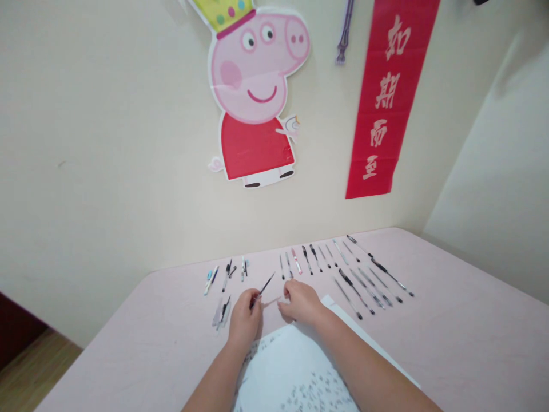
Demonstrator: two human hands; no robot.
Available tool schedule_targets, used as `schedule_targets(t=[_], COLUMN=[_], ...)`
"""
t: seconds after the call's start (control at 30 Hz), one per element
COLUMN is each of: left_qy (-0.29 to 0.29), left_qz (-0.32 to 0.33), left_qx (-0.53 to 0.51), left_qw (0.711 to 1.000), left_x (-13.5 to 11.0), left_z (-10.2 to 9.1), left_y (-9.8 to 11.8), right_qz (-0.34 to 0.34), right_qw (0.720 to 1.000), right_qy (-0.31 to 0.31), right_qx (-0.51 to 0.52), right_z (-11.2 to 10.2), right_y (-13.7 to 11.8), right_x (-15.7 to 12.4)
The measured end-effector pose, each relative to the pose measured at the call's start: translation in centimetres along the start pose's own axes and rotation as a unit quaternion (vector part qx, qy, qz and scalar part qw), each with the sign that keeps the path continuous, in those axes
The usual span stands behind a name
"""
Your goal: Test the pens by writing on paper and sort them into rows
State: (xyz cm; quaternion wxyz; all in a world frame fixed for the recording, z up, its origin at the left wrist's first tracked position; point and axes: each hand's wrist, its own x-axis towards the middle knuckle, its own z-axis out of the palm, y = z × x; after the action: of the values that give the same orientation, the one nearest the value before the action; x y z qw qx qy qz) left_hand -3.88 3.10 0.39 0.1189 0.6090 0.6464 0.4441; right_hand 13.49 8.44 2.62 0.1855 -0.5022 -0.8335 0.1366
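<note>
My left hand (244,319) is closed around a thin black pen refill (263,289) that points up and to the right. My right hand (301,301) is closed in a pinch on a clear pen barrel (272,301) that lies between the two hands. Both hands rest on a pale pink table (450,337), just above a white sheet of paper (291,372) covered with handwriting. My forearms reach in from the bottom edge.
Several pens (360,274) lie in rows on the table right of my hands. A few pens and pen parts (223,286) lie to the left. A cartoon pig sticker (257,97) and a red banner (386,97) hang on the cream wall.
</note>
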Motion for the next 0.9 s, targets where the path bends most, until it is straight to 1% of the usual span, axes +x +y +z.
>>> schedule_targets(t=[0.07,0.13,0.2,0.23,0.27,0.3,0.37,0.47,0.5,0.57,0.6,0.63,0.7,0.73,0.8,0.9], left_qy=[0.003,0.005,0.007,0.007,0.006,0.005,0.003,0.003,0.002,-0.006,-0.011,-0.016,-0.022,-0.023,-0.024,-0.025], left_qz=[-0.002,-0.002,0.000,0.000,0.000,0.000,-0.001,-0.004,-0.005,-0.003,-0.001,0.000,0.002,0.002,0.004,0.008], left_qx=[-0.001,0.001,0.002,0.003,0.004,0.004,0.003,0.002,0.005,0.013,0.015,0.017,0.017,0.018,0.022,0.030], left_qw=[1.000,1.000,1.000,1.000,1.000,1.000,1.000,1.000,1.000,1.000,1.000,1.000,1.000,1.000,0.999,0.999], left_x=[0.0,0.0,0.0,0.0,0.0,0.0,0.0,-0.1,-0.1,-0.1,-0.1,-0.1,-0.1,-0.2,-0.2,-0.2], left_z=[0.0,0.0,-0.1,-0.1,-0.1,-0.1,-0.1,-0.1,0.0,-0.1,-0.1,-0.1,-0.1,-0.1,0.0,0.1], left_y=[0.0,0.0,0.0,0.0,0.0,0.0,0.0,0.0,0.0,0.1,0.1,0.1,0.1,0.1,0.1,0.0], right_qz=[-0.006,-0.008,0.001,0.012,0.031,0.053,0.097,0.121,0.123,0.125,0.123,0.120,0.115,0.114,0.113,0.109], right_qw=[0.999,0.998,0.999,0.998,0.992,0.979,0.934,0.878,0.855,0.793,0.767,0.750,0.732,0.728,0.726,0.732], right_qy=[-0.031,-0.050,-0.032,-0.012,0.011,0.033,0.062,0.087,0.098,0.124,0.137,0.146,0.157,0.160,0.162,0.159], right_qx=[-0.031,-0.031,0.011,0.055,0.120,0.196,0.339,0.456,0.495,0.583,0.615,0.634,0.653,0.657,0.659,0.654], right_z=[-0.1,0.1,0.5,0.8,1.0,1.2,1.3,0.9,0.6,0.1,-0.1,-0.3,-0.4,-0.4,-0.3,-0.1], right_y=[-0.2,-0.1,0.1,0.2,0.3,0.5,0.7,1.0,1.0,1.0,0.9,0.8,0.7,0.7,0.6,0.7], right_x=[-0.2,-0.2,0.1,0.3,0.6,0.9,1.5,2.2,2.3,2.4,2.4,2.4,2.4,2.4,2.4,2.5])
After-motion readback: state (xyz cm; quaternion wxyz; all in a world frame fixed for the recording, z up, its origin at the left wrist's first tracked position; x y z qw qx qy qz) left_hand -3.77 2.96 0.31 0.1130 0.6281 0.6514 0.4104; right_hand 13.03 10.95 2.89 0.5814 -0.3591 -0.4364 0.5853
